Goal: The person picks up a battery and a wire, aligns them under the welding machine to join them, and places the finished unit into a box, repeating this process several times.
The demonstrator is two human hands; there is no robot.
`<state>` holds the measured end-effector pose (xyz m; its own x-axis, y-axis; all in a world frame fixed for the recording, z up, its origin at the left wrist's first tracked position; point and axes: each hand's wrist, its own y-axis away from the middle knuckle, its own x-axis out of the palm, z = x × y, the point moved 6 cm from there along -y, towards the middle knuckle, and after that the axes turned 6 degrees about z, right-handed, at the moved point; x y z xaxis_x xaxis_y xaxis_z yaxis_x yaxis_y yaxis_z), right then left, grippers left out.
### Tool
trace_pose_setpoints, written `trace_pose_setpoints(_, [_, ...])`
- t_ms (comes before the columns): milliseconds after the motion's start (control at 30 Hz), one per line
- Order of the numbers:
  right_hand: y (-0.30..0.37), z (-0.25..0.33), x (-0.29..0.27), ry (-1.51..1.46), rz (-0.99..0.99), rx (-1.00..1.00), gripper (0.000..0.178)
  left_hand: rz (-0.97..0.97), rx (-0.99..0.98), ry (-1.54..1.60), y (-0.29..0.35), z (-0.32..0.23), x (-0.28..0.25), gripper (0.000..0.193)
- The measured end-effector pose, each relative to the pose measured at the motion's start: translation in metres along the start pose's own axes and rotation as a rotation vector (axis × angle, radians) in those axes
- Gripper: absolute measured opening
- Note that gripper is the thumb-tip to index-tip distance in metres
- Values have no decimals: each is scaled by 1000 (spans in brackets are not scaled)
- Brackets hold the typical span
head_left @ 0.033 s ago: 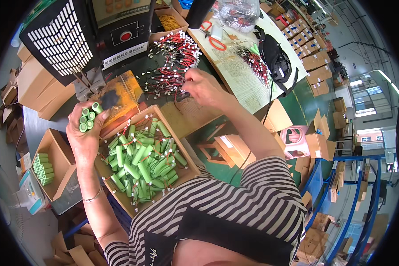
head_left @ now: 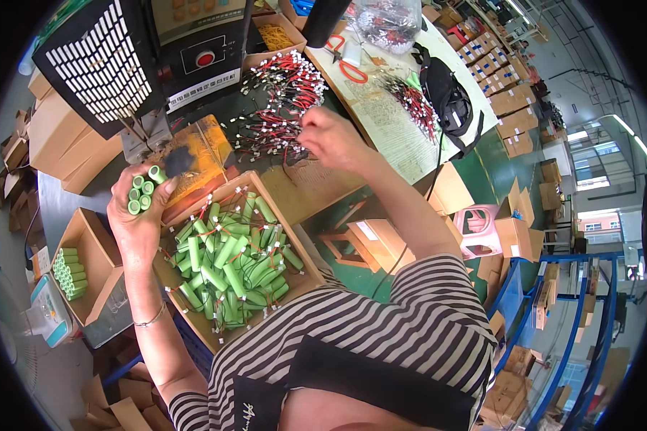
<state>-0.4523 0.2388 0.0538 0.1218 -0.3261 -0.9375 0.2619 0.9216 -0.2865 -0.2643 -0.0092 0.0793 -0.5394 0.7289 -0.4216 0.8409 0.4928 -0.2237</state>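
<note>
Bright light, glare at windows [head_left: 605,148] and tube lamp [head_left: 633,136], edges bent, corners black

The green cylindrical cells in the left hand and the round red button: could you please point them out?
Green cylindrical cells [head_left: 147,187]: head view, on one cell's end.
Round red button [head_left: 205,59]: head view, centre of its face.

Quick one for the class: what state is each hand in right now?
Left hand: closed, holding a bunch of green batteries.
Right hand: curled beside the red and black wires; whether it grips one cannot be told.
</note>
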Motion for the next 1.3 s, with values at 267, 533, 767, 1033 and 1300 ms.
trace_pose_setpoints(267, [-27,-36,-22,-561,-180,447,6,12,57,-17,-2,-3,-4,27])
trace_pose_setpoints(533, [-69,7,1,-1087,-183,421,8,-42,9,3,3,3,-8,28])
trace_pose_setpoints(767, [-100,80,21,-1327,-80,251,6,-37,99,-94,-3,-11,-8,25])
trace_pose_setpoints(1033, [-121,103,21,-1371,-77,225,11,-52,82,-217,-18,-2,-11,28])
trace_pose_setpoints(1300, [-124,99,30,-1287,-109,283,11,1,56,-116,-24,-1,-5,28])
